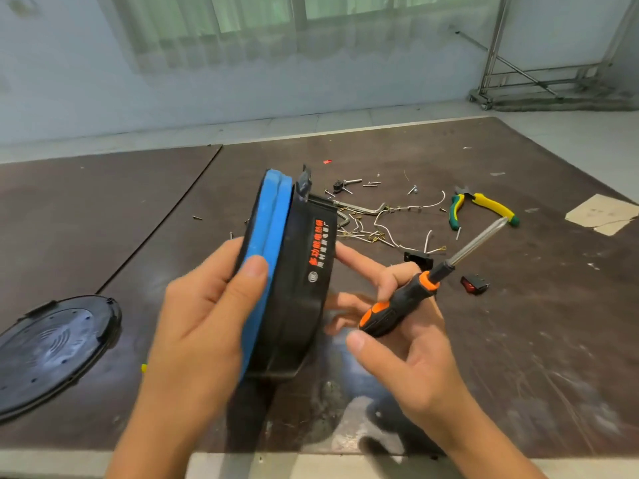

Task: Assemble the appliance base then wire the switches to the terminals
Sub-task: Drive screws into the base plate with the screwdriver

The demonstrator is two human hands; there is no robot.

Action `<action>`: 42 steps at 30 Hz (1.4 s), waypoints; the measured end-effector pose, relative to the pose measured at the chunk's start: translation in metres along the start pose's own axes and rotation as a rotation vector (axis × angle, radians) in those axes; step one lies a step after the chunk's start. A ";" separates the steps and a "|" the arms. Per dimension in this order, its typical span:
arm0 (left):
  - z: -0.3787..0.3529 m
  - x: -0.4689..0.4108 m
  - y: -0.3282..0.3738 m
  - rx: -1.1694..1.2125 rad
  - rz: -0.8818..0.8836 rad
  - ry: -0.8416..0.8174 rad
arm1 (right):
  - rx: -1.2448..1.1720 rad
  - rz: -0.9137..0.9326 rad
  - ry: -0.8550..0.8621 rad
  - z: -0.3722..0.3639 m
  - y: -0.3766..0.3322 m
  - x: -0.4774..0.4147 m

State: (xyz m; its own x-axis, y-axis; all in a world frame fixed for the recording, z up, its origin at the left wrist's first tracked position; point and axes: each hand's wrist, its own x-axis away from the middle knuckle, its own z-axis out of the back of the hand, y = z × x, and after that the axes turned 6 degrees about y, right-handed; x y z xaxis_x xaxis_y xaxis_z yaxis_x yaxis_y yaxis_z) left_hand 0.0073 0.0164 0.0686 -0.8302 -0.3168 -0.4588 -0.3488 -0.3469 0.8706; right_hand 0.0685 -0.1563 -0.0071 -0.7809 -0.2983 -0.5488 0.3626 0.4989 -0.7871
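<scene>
Listing the items on the dark table (518, 357) as they stood:

- Appliance base (297, 299): black housing with a blue ring (268, 236) on one face, orange and white print on its side wall. It was held on edge above the near middle of the table, lifted clear of it, blue face turned to the left.
- Left hand (204, 319): gripped the base, thumb pressed on the blue ring; the fingers went behind it, out of sight.
- Right hand (408, 357): fingers curled round the handle of a screwdriver (415, 299), index finger stretched out towards the base's side wall. The orange-and-black handle lay across the fingers, shaft pointing up and to the right.
- Round black cover (48, 354): lay flat at the left edge, well apart from the base.
- Wires (390, 223): pale, loose, tangled behind the base, beside a bent metal rod.
- Screws (371, 183): scattered beyond the wires.
- Black switch (418, 259) and red switch (473, 284): lay apart on the table, near the screwdriver shaft.
- Pliers (484, 205): yellow-and-green grips, far right.
- Cardboard scrap (603, 214): right edge.
</scene>
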 end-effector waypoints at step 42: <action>-0.011 0.011 -0.047 -1.020 -0.244 -0.542 | 1.748 -0.418 -0.265 0.088 0.038 -0.050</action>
State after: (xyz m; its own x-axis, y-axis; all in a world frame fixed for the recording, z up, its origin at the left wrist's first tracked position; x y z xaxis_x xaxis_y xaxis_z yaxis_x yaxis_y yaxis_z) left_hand 0.0198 0.0196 0.0206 -0.9516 0.1862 -0.2444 -0.2187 -0.9692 0.1131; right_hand 0.1664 -0.1935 -0.0343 -0.9211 -0.3604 -0.1475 0.3793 -0.9161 -0.1303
